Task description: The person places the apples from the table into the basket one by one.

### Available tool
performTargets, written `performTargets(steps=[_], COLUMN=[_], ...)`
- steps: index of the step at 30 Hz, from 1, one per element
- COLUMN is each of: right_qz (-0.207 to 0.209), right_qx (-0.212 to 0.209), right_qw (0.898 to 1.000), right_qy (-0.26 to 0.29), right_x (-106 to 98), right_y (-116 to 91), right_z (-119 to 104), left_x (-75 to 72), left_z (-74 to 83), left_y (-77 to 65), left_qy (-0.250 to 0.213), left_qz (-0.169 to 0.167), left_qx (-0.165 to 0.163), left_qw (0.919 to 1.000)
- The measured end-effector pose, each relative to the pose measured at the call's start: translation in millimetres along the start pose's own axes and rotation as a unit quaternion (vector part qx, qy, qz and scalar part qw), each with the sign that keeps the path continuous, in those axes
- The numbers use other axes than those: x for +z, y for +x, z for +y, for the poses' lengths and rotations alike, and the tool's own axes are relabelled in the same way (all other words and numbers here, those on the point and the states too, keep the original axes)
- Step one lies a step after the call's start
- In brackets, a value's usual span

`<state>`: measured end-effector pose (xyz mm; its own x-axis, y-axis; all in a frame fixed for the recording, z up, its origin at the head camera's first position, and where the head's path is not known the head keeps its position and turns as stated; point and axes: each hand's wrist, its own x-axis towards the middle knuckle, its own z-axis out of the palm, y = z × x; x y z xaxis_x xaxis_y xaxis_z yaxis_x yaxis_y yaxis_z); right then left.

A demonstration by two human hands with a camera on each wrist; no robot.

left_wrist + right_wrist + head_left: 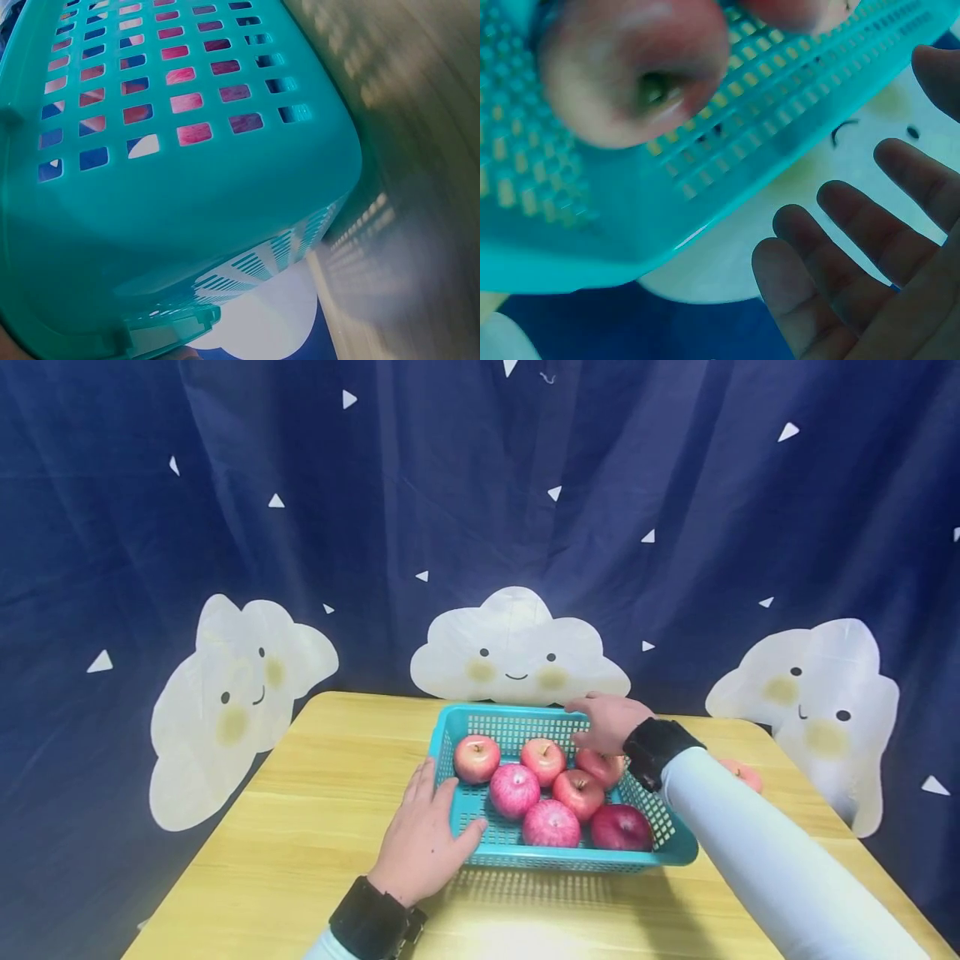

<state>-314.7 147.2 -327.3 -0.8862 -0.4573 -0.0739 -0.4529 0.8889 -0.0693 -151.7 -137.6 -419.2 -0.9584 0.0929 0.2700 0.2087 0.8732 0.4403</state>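
Observation:
A turquoise perforated plastic basket (570, 858) is at the far middle of the wooden table, with several red and pink apples (551, 823) in it. My left hand (423, 839) is at the basket's near left corner, its fingers extended along the left side and its thumb spread towards the near rim. In the left wrist view the basket wall (172, 217) hides most of that hand. My right hand (611, 722) is over the far right part of the rim. The right wrist view shows its fingers (862, 225) spread, holding nothing, beside an apple (615, 67) in the basket.
Another apple (742, 774) lies on the table (337, 777) right of the basket, partly hidden by the right sleeve (780, 852). Behind the table hangs a dark blue curtain (480, 510) with white clouds and triangles.

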Motion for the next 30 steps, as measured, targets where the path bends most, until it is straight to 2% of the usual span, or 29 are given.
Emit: performTargets(steps=[9, 14, 30], right_qz=[0.001, -0.009, 0.014], right_qx=[0.047, 0.072, 0.078], right_qw=[0.999, 0.997, 0.997], right_qy=[0.022, 0.011, 0.005], right_x=[7, 9, 20], right_y=[-19, -32, -79], right_z=[47, 72, 146], left_x=[-0.2, -0.6, -0.8], left_z=[0.3, 0.9, 1.9], left_y=[-0.5, -0.6, -1.1], left_qy=[-0.001, -0.003, -0.003], left_qz=[0.002, 0.006, 0.008], left_qx=[0.003, 0.004, 0.003], left_qw=[1.0, 1.0, 1.0])
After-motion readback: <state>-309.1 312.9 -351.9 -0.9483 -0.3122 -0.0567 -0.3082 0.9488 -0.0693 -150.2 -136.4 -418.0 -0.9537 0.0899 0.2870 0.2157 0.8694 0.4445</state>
